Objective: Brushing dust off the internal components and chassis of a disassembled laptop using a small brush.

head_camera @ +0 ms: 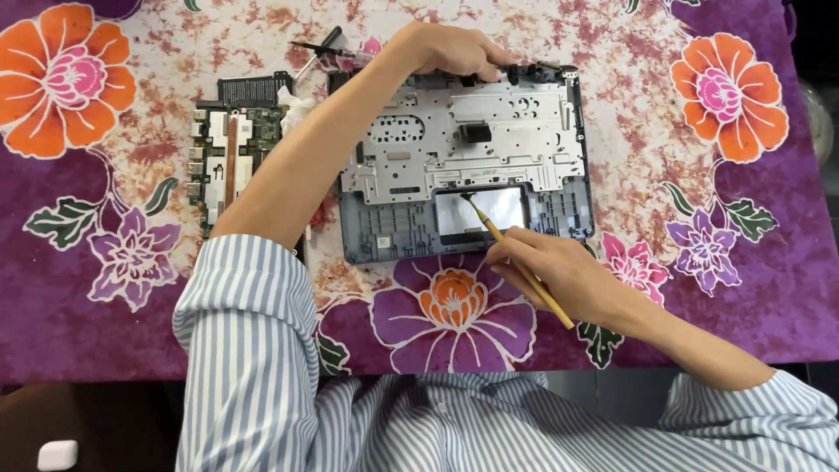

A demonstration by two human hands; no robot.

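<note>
Currently, the right hand (pixel 559 275) holds a thin wooden-handled brush with a dark tip (pixel 516 260). The fingers (pixel 511 253) are closed around the handle in a pen-style pinch, thumb and forefinger low on the shaft. The free end of the handle sticks out behind the hand toward the person. The bristle tip lies beyond the fingertips, touching the upper left corner of the pale rectangular touchpad cut-out (pixel 481 212).

That cut-out belongs to an opened grey laptop base with a silver perforated metal plate (pixel 463 153), lying flat on a purple and white cloth with orange flowers (pixel 699 175).

The left hand (pixel 450 48) rests on the far edge of the laptop base. Its fingers are curled over the rim near the dark hinge part; whether they grip or only press cannot be told. The forearm crosses the base's left side.

Left of the left hand's fingers, just beside the wrist, lies a screwdriver with a clear pink handle and black shaft (pixel 328 51).

Further left, on the far side of the left forearm, sits a green circuit board with a copper strip and white connectors (pixel 232 153). A black finned block (pixel 253 87) lies at its upper end. No label is legible on either.

Both sleeves are blue-and-white striped.
</note>
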